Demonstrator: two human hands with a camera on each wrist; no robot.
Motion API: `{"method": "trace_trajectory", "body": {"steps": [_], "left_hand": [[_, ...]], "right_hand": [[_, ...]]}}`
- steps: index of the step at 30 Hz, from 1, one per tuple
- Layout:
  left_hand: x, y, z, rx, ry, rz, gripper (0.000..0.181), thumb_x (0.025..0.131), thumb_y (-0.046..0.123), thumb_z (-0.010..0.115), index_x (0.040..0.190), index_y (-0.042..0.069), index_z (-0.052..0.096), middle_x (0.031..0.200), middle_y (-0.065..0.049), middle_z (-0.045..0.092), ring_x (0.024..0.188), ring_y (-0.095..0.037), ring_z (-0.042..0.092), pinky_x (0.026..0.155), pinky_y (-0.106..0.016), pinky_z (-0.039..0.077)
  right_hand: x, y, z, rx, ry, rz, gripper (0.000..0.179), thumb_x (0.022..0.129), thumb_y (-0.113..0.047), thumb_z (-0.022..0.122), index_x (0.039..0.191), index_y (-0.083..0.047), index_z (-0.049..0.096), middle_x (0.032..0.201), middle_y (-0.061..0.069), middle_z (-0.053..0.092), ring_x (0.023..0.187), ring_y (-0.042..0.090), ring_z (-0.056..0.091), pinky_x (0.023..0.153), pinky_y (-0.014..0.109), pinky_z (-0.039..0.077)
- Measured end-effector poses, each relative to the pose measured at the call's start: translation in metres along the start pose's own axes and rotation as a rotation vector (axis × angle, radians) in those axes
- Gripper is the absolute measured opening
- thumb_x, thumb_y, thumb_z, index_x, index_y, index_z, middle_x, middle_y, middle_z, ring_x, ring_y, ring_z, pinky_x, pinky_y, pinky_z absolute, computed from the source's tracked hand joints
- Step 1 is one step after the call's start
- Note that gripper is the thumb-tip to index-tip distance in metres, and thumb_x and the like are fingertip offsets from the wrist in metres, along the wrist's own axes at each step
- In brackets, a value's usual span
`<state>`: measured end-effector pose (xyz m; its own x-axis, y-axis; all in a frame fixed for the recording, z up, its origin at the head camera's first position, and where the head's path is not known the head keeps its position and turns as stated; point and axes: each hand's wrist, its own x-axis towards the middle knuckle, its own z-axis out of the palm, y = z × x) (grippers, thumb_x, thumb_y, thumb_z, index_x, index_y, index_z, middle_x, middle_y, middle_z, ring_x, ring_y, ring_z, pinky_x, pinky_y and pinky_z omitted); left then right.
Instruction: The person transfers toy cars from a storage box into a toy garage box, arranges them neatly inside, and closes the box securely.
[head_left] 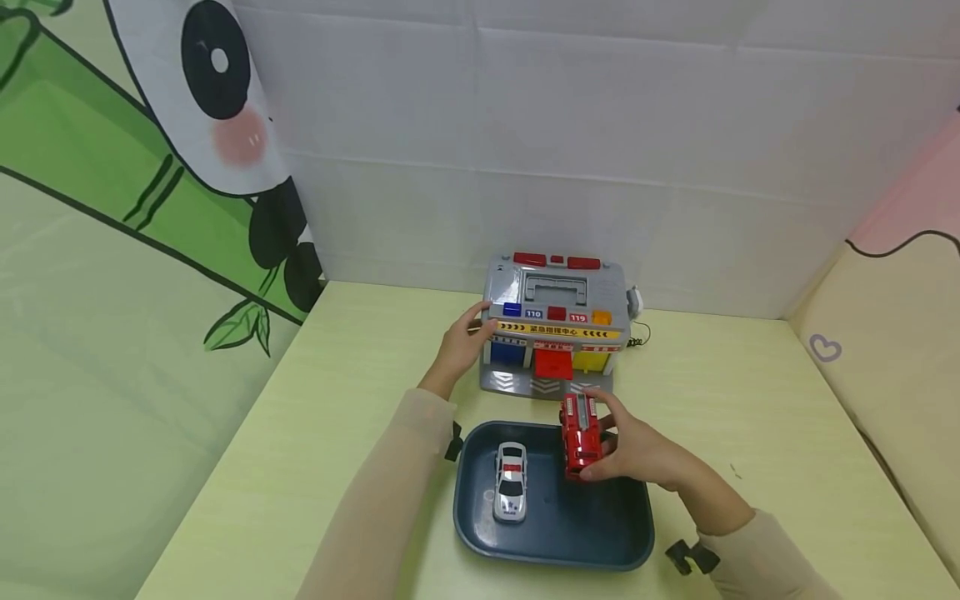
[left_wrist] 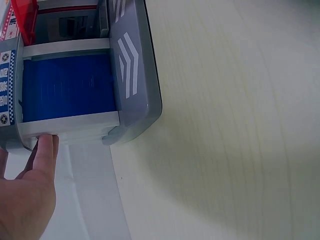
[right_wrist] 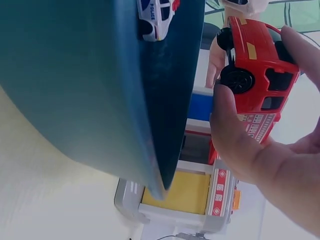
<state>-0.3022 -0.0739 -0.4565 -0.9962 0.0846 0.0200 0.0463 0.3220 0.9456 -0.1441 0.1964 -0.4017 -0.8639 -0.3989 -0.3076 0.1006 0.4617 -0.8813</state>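
Nearest the front edge of the counter lies a dark blue tray, with a white and silver police car resting inside it toward its left side, nose pointing to the front edge. Over the tray's far right corner the right hand grips a red fire truck, thumb on one side and fingers curled round the other; in the right wrist view the truck is lifted clear of the tray, wheels showing beside the thumb. Just beyond the tray, toward the back edge of the counter, stands a grey toy garage with blue, red and yellow doors; the red middle door is raised. The left hand rests against the garage's left front corner with fingers fairly straight, thumb on its upper edge; the left wrist view shows a fingertip touching the pale frame beside the blue door. Behind the counter hangs a white padded wall.
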Motion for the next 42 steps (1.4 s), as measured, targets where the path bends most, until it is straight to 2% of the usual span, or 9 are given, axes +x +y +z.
{"method": "trace_trajectory", "body": {"steps": [16,26,32,42], "left_hand": [[-0.001,0.003,-0.001,0.009,0.005,0.003,0.051,0.099,0.042,0.056,0.147,0.027,0.044,0.139,-0.018,0.051,0.125,-0.033,0.050,0.098,-0.046,0.046],[-0.003,0.003,-0.002,0.009,-0.003,-0.004,0.051,0.099,0.043,0.055,0.147,0.029,0.043,0.141,-0.018,0.049,0.127,-0.033,0.048,0.099,-0.047,0.045],[-0.004,0.004,-0.003,0.011,-0.008,-0.009,0.052,0.099,0.043,0.055,0.148,0.029,0.043,0.141,-0.018,0.049,0.127,-0.033,0.048,0.099,-0.047,0.044],[-0.005,0.004,-0.003,0.022,-0.009,0.003,0.052,0.100,0.042,0.054,0.148,0.027,0.042,0.142,-0.019,0.047,0.128,-0.035,0.047,0.100,-0.049,0.044]], "right_hand": [[0.004,0.001,-0.018,0.023,-0.011,0.029,0.106,0.074,-0.007,0.084,0.152,-0.013,0.012,0.125,0.026,0.040,0.099,0.037,0.057,0.078,0.046,0.057],[0.011,0.006,-0.031,0.042,-0.021,0.036,0.103,0.079,-0.010,0.080,0.152,-0.009,0.007,0.127,0.028,0.039,0.106,0.040,0.053,0.084,0.046,0.054],[0.015,0.005,-0.036,0.045,-0.032,0.029,0.101,0.082,-0.012,0.077,0.152,-0.006,0.005,0.128,0.028,0.038,0.114,0.044,0.045,0.087,0.048,0.053],[0.027,0.009,-0.046,0.048,-0.018,0.046,0.101,0.082,-0.012,0.077,0.152,-0.004,0.004,0.127,0.029,0.039,0.113,0.043,0.045,0.087,0.046,0.053]]}}
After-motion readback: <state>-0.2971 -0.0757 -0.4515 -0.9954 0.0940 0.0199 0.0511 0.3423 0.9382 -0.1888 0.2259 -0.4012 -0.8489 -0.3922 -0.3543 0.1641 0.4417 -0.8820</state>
